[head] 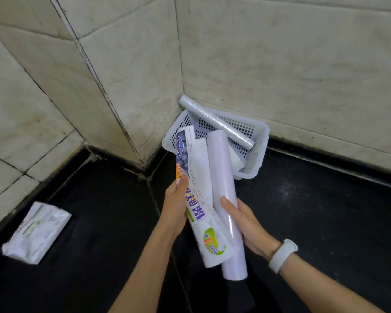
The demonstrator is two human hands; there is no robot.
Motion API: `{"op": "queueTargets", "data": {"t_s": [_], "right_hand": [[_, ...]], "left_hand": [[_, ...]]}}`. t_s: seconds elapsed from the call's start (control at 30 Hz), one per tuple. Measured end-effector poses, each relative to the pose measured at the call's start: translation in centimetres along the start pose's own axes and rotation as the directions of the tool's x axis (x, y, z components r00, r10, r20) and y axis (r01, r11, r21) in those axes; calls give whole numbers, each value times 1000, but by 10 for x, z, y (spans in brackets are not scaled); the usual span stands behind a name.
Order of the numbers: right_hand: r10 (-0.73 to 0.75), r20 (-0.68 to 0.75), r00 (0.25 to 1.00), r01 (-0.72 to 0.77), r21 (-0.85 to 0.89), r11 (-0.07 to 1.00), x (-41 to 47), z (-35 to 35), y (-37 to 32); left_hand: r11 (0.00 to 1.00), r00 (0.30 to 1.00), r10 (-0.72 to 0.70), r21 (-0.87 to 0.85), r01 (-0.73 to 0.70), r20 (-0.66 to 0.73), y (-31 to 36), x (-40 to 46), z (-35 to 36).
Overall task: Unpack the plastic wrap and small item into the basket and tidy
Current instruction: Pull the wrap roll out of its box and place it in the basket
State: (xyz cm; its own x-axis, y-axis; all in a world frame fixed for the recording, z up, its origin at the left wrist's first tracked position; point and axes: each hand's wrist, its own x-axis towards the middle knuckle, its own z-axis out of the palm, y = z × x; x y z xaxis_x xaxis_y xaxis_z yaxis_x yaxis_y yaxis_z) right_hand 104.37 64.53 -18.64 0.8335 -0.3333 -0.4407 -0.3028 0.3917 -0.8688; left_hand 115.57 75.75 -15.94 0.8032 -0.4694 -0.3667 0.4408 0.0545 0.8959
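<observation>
Setting: dark stone counter (314, 222) in a corner, pale veined wall tiles (280, 64) behind with dark grout lines.
Far left: a flat white packet (35, 233) lies alone on the counter, soft and crinkly, well apart from both hands. It may be the small item; I cannot tell.
Left hand (175, 208): closed on the printed wrapper (196, 188), thumb pressed on its face. The wrapper is thin glossy film, loose and creased, open at the far end.
Centre: the roll (226, 199) lies beside the wrapper, touching it, a smooth white cylinder with a sheen.
Right hand (246, 222): curled round the roll's lower half, thumb on top, firm hold. A white band (282, 255) sits on that wrist.
Key relation: the roll's long axis runs from the right hand up and away, its far end pointing straight at the basket (261, 141) and overlapping the near rim.
Basket: white perforated plastic, tucked in the corner, tilted. A second roll (217, 122) lies across it, one end propped on the back rim by the wall.
Nearer hand: the right, by my reading; a short push along the axis should drop the roll in.
</observation>
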Motion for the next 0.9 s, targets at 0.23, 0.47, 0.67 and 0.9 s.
{"op": "queueTargets", "data": {"t_s": [0.23, 0.47, 0.67, 0.9], "right_hand": [[-37, -196, 980, 18, -101, 995, 7, -36, -5], [-229, -291, 929, 92, -416, 905, 24, -60, -19], [-424, -248, 871, 197, -614, 764, 45, -68, -56], [-602, -218, 768, 395, -579, 713, 101, -61, -126]], "left_hand": [[796, 972, 70, 600, 81, -224, -12, 13, -33], [684, 947, -104, 670, 290, -304, -53, 24, -49], [507, 938, 83, 824, 252, -338, -41, 45, -35], [239, 883, 468, 964, -114, -12, 0, 95, -1]]}}
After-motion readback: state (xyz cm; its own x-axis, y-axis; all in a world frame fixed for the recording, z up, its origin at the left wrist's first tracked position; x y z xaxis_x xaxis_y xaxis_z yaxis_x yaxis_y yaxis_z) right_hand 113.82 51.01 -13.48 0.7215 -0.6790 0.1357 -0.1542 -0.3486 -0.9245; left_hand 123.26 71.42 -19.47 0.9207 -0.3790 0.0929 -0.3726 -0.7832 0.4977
